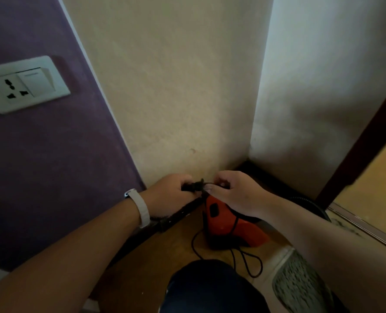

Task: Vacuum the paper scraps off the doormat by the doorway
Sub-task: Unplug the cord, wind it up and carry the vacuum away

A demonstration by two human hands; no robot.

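The orange vacuum (230,224) sat on the floor (165,249) in the corner, the grey doormat (300,283) near it at the right, its black cord (248,260) looping loose. Our left hand (171,188) had its grip curled round the plug (196,185); our right hand (234,190) pinched the cord just beside it. Best, we judged, to free all the cord first — the socket (12,90) was well apart, up the purple wall (52,166).

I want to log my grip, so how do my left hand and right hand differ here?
The left hand has a white band on its wrist; the right hand has a bare wrist. The left hand wraps its fingers around the black plug, while the right hand pinches the plug's other end with thumb and fingers. Both hover close together above the orange vacuum.
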